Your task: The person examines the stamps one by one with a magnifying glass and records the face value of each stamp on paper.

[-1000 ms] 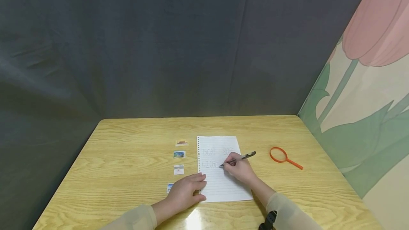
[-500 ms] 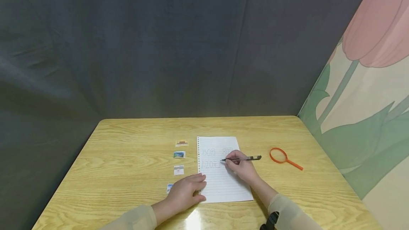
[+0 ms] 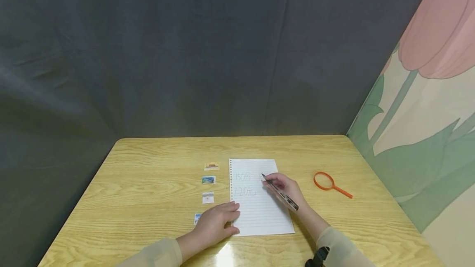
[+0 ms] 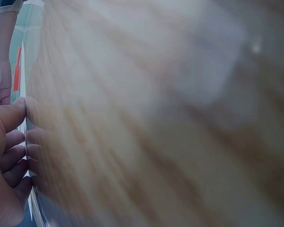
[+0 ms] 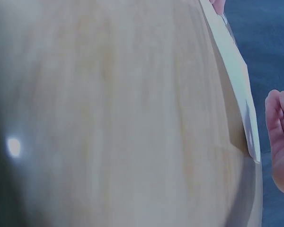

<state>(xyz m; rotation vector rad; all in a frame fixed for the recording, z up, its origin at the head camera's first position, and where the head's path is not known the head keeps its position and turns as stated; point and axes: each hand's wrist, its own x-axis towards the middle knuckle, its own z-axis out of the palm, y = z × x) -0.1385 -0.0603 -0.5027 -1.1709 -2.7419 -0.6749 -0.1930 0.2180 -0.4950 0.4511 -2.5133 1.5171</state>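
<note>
A lined sheet of paper point(image 3: 259, 217) with a row of punched holes lies on the table, with handwritten characters on its upper left part. My left hand point(image 3: 215, 221) rests at the sheet's lower left edge, fingers straight and spread onto it. Over the sheet's right side, my right hand point(image 3: 285, 190) pinches a dark pen point(image 3: 283, 197); the tip points up and left beside the upper writing, and the pen's rear end slants down to the right. In the right wrist view the right hand point(image 5: 281, 137) shows at the right edge, raised above the paper point(image 5: 236, 75).
Several stamps stand in a column left of the paper: an orange one point(image 3: 211, 166), a green-blue one point(image 3: 209, 179), a pale one point(image 3: 208, 197), and a blue one point(image 3: 198, 218) partly hidden by the left hand. An orange magnifying glass point(image 3: 341, 191) lies to the right on the wooden table point(image 3: 148, 184).
My right hand has lifted from the second line of writing and shifted right and slightly up, turning the pen so its rear end swings down. My left hand has stayed in place.
</note>
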